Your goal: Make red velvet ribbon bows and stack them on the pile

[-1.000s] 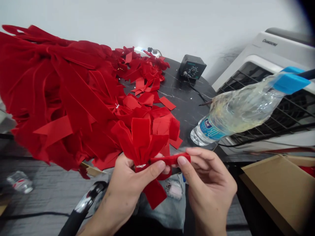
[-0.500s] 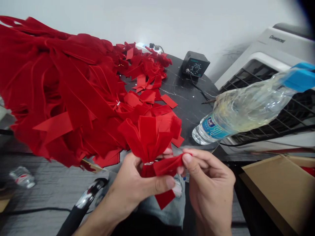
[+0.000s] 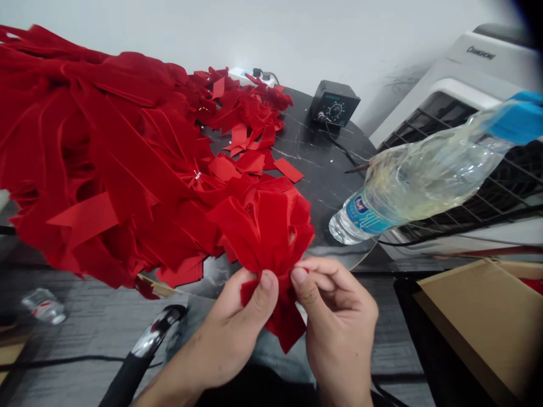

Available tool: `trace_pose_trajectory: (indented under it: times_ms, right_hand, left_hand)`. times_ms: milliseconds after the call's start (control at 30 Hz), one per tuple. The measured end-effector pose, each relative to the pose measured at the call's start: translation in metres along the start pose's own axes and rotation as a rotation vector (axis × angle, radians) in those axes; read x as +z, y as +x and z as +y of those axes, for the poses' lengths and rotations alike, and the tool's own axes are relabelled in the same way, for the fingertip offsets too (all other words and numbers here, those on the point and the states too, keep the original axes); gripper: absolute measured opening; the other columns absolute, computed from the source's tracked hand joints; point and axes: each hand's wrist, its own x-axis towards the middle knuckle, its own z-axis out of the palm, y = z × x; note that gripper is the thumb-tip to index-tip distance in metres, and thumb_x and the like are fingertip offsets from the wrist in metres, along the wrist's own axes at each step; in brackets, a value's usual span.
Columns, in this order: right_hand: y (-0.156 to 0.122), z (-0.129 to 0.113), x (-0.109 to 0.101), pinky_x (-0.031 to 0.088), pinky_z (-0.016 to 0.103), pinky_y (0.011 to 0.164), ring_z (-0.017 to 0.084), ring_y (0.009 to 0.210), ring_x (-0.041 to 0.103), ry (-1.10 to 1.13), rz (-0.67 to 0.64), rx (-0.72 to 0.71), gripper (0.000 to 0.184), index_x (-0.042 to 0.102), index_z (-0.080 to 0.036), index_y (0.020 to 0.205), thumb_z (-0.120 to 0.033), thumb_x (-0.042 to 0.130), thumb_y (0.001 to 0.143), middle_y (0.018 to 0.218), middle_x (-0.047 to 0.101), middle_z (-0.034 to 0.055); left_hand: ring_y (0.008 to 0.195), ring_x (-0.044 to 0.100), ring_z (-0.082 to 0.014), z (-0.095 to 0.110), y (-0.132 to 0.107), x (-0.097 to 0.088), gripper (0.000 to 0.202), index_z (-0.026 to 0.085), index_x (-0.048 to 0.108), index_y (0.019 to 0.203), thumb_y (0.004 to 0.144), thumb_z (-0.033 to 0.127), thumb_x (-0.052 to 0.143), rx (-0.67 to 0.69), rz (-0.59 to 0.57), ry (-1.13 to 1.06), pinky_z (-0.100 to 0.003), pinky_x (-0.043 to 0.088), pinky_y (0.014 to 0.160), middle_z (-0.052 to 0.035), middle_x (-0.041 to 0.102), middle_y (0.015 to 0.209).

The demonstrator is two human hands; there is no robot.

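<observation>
Both hands pinch the gathered waist of a red velvet bow (image 3: 265, 234) just above my lap. My left hand (image 3: 237, 325) closes its thumb on the bow's middle from the left. My right hand (image 3: 339, 319) presses thumb and fingers against the same spot from the right. The bow's loops fan upward and one tail (image 3: 286, 328) hangs below between the hands. The red strip held earlier now lies tight against the middle, mostly hidden by the thumbs.
A big heap of red velvet bows (image 3: 106, 152) and cut strips covers the dark round table (image 3: 322, 175). A plastic bottle (image 3: 419, 178) juts in at the right. A black dial box (image 3: 334, 104), a white cooler (image 3: 470, 90), a cardboard box (image 3: 479, 322) and a chrome-tipped handle (image 3: 146, 347) surround me.
My right hand has brought the red strip in from the right onto the bow's middle. Both thumbs now meet at the waist, and the silver wire tie is covered.
</observation>
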Motion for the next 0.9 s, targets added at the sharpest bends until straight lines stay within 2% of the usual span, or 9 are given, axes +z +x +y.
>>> trace_pose_trajectory:
  times_ms: [100, 167, 233, 333, 400, 533, 700, 800, 900]
  right_hand:
    - [0.000, 0.003, 0.001, 0.058, 0.010, 0.063, 0.007, 0.063, 0.074, -0.015, 0.115, -0.049, 0.005, 0.084, -0.026, 0.097, -0.024, 0.087, 0.095, 0.075, 0.081, -0.0037]
    - [0.000, 0.004, 0.002, 0.059, 0.011, 0.064, 0.008, 0.065, 0.075, -0.050, 0.159, -0.082, 0.006, 0.084, -0.026, 0.097, -0.024, 0.088, 0.094, 0.076, 0.081, -0.0037]
    - [0.000, 0.004, 0.003, 0.060, 0.012, 0.064, 0.008, 0.065, 0.075, -0.077, 0.167, -0.092, 0.006, 0.084, -0.025, 0.098, -0.024, 0.088, 0.094, 0.077, 0.082, -0.0033]
    - [-0.001, 0.004, 0.004, 0.060, 0.012, 0.065, 0.008, 0.066, 0.076, -0.112, 0.187, -0.105, 0.008, 0.084, -0.025, 0.100, -0.025, 0.088, 0.094, 0.080, 0.083, -0.0027]
    - [-0.001, 0.004, 0.003, 0.061, 0.013, 0.067, 0.009, 0.069, 0.078, -0.134, 0.206, -0.124, 0.009, 0.084, -0.025, 0.102, -0.024, 0.089, 0.094, 0.083, 0.084, -0.0021]
    - [-0.002, 0.005, 0.000, 0.062, 0.013, 0.069, 0.009, 0.070, 0.078, -0.126, 0.198, -0.130, 0.009, 0.083, -0.026, 0.102, -0.025, 0.088, 0.095, 0.083, 0.083, -0.0029]
    - [-0.001, 0.007, -0.001, 0.059, 0.013, 0.062, 0.008, 0.063, 0.072, -0.058, 0.185, -0.113, 0.005, 0.082, -0.025, 0.099, -0.025, 0.086, 0.096, 0.074, 0.078, -0.0049]
    - [-0.001, 0.007, -0.001, 0.058, 0.014, 0.060, 0.007, 0.061, 0.071, -0.020, 0.180, -0.091, 0.005, 0.082, -0.025, 0.099, -0.024, 0.086, 0.096, 0.073, 0.078, -0.0048]
    - [-0.001, 0.009, -0.004, 0.056, 0.014, 0.060, 0.007, 0.060, 0.069, 0.055, 0.137, -0.042, 0.006, 0.082, -0.025, 0.102, -0.024, 0.086, 0.097, 0.073, 0.078, -0.0049]
  left_hand:
    - [0.088, 0.079, -0.0203, 0.003, 0.006, -0.003, 0.031, 0.022, 0.081, 0.108, 0.089, 0.044, 0.091, 0.041, 0.004, -0.027, -0.026, 0.064, 0.083, -0.0046, 0.083, 0.093]
    - [0.079, 0.074, -0.0124, 0.005, 0.007, -0.006, 0.021, 0.021, 0.079, 0.092, 0.084, 0.029, 0.096, 0.112, 0.123, -0.037, -0.017, 0.060, 0.075, 0.0011, 0.078, 0.086]
    - [0.076, 0.072, -0.0089, 0.007, 0.006, -0.008, 0.020, 0.020, 0.077, 0.082, 0.082, 0.022, 0.097, 0.145, 0.229, -0.046, -0.013, 0.059, 0.074, 0.0031, 0.077, 0.084]
    - [0.083, 0.079, -0.0131, 0.010, 0.002, -0.008, 0.020, 0.022, 0.084, 0.092, 0.080, 0.022, 0.099, 0.101, 0.168, -0.067, -0.018, 0.064, 0.081, 0.0007, 0.083, 0.090]
    - [0.083, 0.080, -0.0150, 0.012, 0.002, -0.005, 0.022, 0.022, 0.085, 0.094, 0.078, 0.024, 0.100, 0.086, 0.128, -0.072, -0.020, 0.065, 0.080, -0.0003, 0.084, 0.089]
    - [0.083, 0.079, -0.0132, 0.010, 0.006, 0.003, 0.009, 0.026, 0.086, 0.088, 0.086, 0.024, 0.095, 0.167, 0.233, -0.007, -0.017, 0.064, 0.081, 0.0022, 0.084, 0.088]
    - [0.095, 0.081, -0.0188, 0.015, 0.004, 0.017, 0.016, 0.031, 0.086, 0.078, 0.083, 0.019, 0.095, 0.323, 0.379, 0.075, -0.024, 0.067, 0.089, 0.0030, 0.085, 0.097]
    - [0.089, 0.082, -0.0240, 0.020, 0.000, 0.025, 0.013, 0.032, 0.087, 0.078, 0.081, 0.023, 0.096, 0.401, 0.457, 0.192, -0.033, 0.070, 0.087, 0.0012, 0.086, 0.090]
    - [0.080, 0.081, -0.0209, 0.022, -0.001, 0.025, 0.012, 0.032, 0.088, 0.080, 0.081, 0.024, 0.097, 0.429, 0.495, 0.253, -0.030, 0.070, 0.082, 0.0031, 0.086, 0.086]
